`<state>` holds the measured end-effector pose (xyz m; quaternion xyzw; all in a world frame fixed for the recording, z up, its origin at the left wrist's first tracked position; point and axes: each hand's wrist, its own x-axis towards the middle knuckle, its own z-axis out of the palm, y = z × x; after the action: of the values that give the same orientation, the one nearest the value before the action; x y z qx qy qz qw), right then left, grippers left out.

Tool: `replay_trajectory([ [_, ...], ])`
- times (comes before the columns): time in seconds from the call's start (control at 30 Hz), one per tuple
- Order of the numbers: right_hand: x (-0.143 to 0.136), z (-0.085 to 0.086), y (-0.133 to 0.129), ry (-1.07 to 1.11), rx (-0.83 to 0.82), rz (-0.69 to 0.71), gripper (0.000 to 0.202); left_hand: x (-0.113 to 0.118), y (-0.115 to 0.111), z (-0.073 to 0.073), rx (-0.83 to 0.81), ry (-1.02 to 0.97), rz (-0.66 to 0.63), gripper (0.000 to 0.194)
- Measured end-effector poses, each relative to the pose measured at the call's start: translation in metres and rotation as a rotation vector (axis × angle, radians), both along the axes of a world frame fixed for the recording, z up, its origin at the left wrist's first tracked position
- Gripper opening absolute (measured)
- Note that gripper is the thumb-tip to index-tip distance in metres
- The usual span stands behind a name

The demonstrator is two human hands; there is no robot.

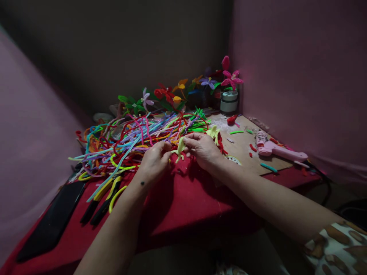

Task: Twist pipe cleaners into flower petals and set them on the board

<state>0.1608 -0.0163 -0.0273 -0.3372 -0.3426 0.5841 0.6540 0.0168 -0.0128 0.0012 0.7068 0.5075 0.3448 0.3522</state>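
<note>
A small pale yellow-green fuzzy piece (180,146) with thin curled ends hangs between my two hands, above the red tablecloth (189,198). My left hand (156,157) pinches one of its ends between thumb and fingers. The upper part of the piece is gripped by the thumb and index finger of my right hand (202,149). Just behind my right hand lies another pale yellow fuzzy piece (213,133), with red pieces beside it. A big heap of coloured fuzzy stems (137,131) spreads behind and left of my hands.
Yellow-and-black pliers (104,194) and a black flat object (53,219) lie at left. A pink glue gun (281,150) rests at right by a cardboard sheet (249,152) with coloured scraps. Fuzzy flowers (164,93) and a grey jar (229,102) holding a pink flower stand behind.
</note>
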Motion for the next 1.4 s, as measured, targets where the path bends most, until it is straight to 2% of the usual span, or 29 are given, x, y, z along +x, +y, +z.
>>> replay_trajectory([
  [0.1, -0.001, 0.002, -0.002, 0.01, -0.01, 0.009, 0.015, 0.004, -0.006, 0.004, -0.025, -0.002, -0.073, 0.017],
  [0.27, 0.003, 0.009, -0.005, -0.058, -0.017, 0.063, 0.014, 0.005, -0.009, 0.003, -0.022, 0.088, -0.18, 0.011],
  [0.4, 0.004, 0.01, -0.006, -0.109, 0.016, 0.082, 0.015, 0.0, -0.006, 0.001, -0.039, 0.101, -0.244, 0.014],
  [0.57, 0.003, 0.005, -0.004, -0.006, 0.013, 0.014, 0.014, -0.001, -0.005, 0.001, -0.039, 0.172, -0.242, 0.016],
  [0.67, 0.004, 0.004, -0.003, -0.023, 0.025, -0.018, 0.013, -0.003, -0.004, 0.001, -0.001, 0.193, -0.228, 0.017],
  [0.77, 0.004, 0.005, -0.002, -0.065, 0.03, -0.065, 0.013, -0.005, -0.002, 0.004, 0.022, 0.162, -0.216, 0.013],
  [0.83, 0.003, 0.004, -0.002, -0.083, 0.023, -0.076, 0.013, -0.004, -0.002, 0.007, 0.036, 0.099, -0.171, 0.019],
  [0.93, 0.0, 0.003, -0.003, -0.091, 0.039, -0.059, 0.016, 0.003, -0.008, 0.01, 0.016, -0.006, -0.097, 0.023],
  [1.07, -0.003, 0.003, -0.006, -0.076, 0.067, 0.013, 0.019, 0.01, -0.014, 0.008, -0.059, -0.048, -0.076, 0.018],
  [1.2, -0.001, 0.005, -0.007, -0.077, 0.054, 0.133, 0.023, 0.007, -0.01, 0.004, -0.113, -0.114, -0.126, 0.018],
  [1.4, -0.001, 0.003, -0.004, -0.004, -0.008, 0.133, 0.026, 0.005, -0.008, 0.004, -0.225, -0.141, -0.179, 0.019],
])
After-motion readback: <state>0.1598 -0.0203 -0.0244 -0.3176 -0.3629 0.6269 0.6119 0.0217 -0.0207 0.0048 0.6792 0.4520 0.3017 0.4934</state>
